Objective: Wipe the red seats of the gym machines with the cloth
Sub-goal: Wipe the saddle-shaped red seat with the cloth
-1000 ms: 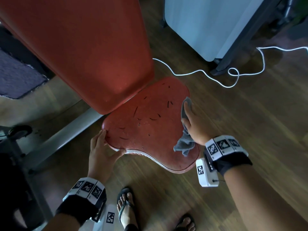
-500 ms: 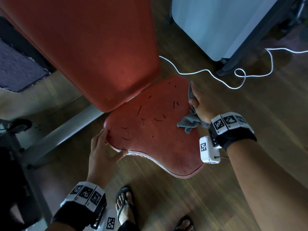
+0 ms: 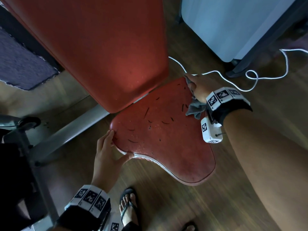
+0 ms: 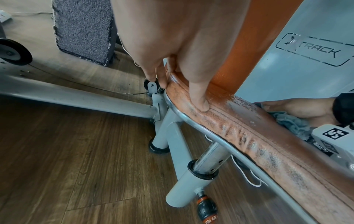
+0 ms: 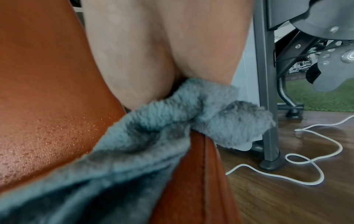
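Cloth point(image 3: 195, 108), grey and bunched, lies under the right hand point(image 3: 199, 88) at the far right edge of the red seat point(image 3: 166, 147); its front end pokes out past the fingertips and over the seat's edge, the rest trails back toward the wrist. Whether those fingers curl round it or press flat cannot be told. At the seat's near left corner the left hand point(image 3: 106, 157) grips the rim, thumb point(image 4: 199, 97) on the stitched piping, fingers wrapped over the edge.
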{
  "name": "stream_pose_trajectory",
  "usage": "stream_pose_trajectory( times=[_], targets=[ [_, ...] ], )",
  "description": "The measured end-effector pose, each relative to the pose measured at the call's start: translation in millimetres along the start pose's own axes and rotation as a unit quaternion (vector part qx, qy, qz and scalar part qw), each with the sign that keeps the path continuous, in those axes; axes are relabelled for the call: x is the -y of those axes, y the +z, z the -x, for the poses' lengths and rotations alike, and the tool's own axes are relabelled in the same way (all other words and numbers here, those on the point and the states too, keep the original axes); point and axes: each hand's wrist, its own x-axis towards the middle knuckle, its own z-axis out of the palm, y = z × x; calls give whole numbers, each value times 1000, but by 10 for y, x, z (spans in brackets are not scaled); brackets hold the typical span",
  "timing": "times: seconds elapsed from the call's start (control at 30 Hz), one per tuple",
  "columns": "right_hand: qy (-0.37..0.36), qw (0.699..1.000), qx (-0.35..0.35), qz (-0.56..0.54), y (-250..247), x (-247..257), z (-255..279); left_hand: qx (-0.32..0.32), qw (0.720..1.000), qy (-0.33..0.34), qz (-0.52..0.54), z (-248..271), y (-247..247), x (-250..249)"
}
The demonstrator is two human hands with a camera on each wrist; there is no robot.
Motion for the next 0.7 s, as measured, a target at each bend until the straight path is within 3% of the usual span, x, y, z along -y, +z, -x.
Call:
stream_pose_trajectory(
  times=[0.17, 0.37, 0.57, 0.7],
  targets=[
    [32, 999, -23, -15, 50, -33, 199, -4, 1000, 1, 7, -2, 16, 36],
    [112, 989, -53, 77, 270, 140, 776, -10, 1000, -11, 11, -17, 34, 31],
    [85, 985, -85, 125, 479, 368, 1346, -4, 1000, -27, 6, -11, 13, -16],
    [80, 979, -92, 164, 489, 421, 1381, -2, 1000, -29, 3, -12, 3, -35]
  ],
)
